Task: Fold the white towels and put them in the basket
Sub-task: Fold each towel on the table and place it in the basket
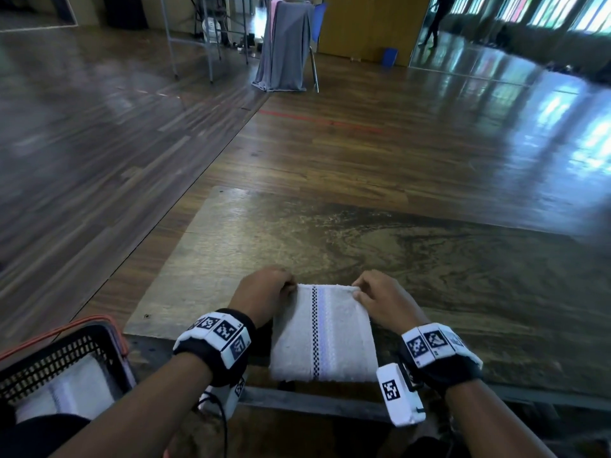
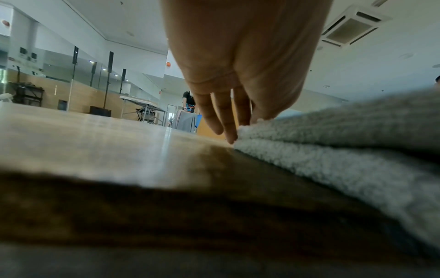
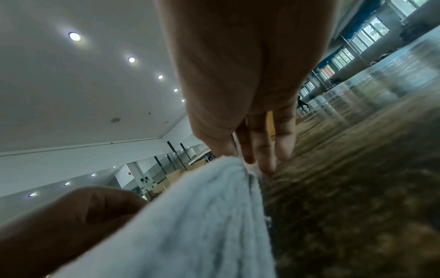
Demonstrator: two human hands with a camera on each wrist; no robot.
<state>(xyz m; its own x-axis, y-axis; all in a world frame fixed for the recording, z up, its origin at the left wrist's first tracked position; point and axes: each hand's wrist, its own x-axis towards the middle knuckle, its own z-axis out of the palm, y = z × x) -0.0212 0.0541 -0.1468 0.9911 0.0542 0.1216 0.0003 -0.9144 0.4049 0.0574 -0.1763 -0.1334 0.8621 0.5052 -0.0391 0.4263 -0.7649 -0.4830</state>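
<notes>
While both hands (image 1: 325, 300) pinch folded towel (image 1: 322, 338) corners, no legible writing.

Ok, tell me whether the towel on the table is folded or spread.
Folded: the towel lies as a compact rectangle, and the left wrist view shows stacked layers.

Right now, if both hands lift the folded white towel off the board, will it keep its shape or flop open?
Likely floppy: the folded towel is soft terry, and its stacked layers lie loose in the left wrist view. The left hand and right hand pinch only its far corners, so the near end would probably sag. It looks unlikely to slip.
</notes>
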